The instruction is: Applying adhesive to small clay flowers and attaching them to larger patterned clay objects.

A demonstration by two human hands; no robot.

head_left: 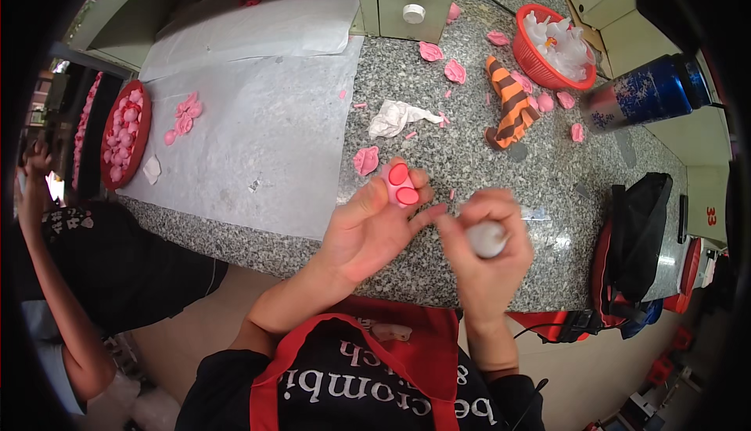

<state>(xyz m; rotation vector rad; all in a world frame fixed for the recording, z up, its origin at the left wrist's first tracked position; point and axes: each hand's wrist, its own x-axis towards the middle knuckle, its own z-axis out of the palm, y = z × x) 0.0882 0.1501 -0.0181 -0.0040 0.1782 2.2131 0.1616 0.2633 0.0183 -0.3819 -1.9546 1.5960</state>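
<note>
My left hand (364,224) is closed on a small pink molded piece (400,184) with two glossy red ovals on its face. It is held palm up above the counter's near edge. Close beside it, my right hand (489,247) is wrapped around a small whitish squeeze bottle (486,238). Motion smears the right fingers, and the bottle's tip cannot be made out. Just beyond my left hand lies a pink cupped piece (365,160). A crumpled white tissue (400,118) rests farther back, with small pink bits around it.
On the speckled counter (438,282) are an orange-and-brown striped piece (512,106), a red basket (540,67) of translucent bottles, a blue tumbler (645,95) and a black bag (637,235). White paper (274,134) covers the left, beside a red basket (141,114) of pink pieces. Another person's arm (55,282) is at far left.
</note>
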